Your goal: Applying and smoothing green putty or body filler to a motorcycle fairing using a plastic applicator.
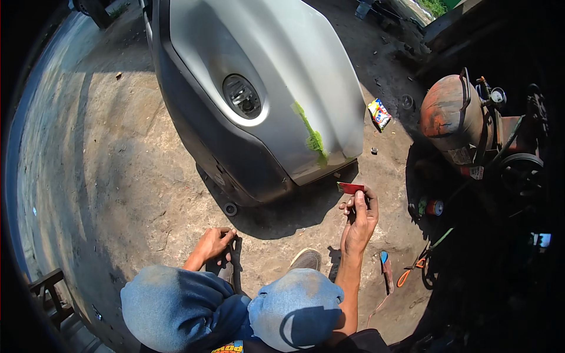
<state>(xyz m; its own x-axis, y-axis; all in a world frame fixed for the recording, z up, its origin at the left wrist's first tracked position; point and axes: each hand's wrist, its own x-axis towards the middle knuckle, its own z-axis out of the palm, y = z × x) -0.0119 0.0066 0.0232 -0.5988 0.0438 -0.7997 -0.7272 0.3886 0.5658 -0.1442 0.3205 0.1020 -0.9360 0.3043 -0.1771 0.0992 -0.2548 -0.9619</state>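
Observation:
My right hand [361, 226] pinches a small flat red spreader [351, 188] between thumb and fingers, with a greenish smear along its left edge. It is held apart from the silver car bumper [247, 41]. Down the bumper's lower right runs an uneven streak of bright green putty [313, 138]. My left hand [212, 244] hangs by my left knee with its fingers curled together; whether anything is between them is hidden. A round fog lamp [242, 96] sits in the bumper, left of the putty, and dark trim [206, 126] borders the silver part.
An orange-brown tank with a gauge [447, 112] stands at the right beside a wheel [522, 172]. Orange-handled scissors [412, 272], a blue-tipped tool [386, 267], a can [435, 207] and a colourful packet [379, 114] lie on the ground. A small ring [230, 209] lies below the bumper.

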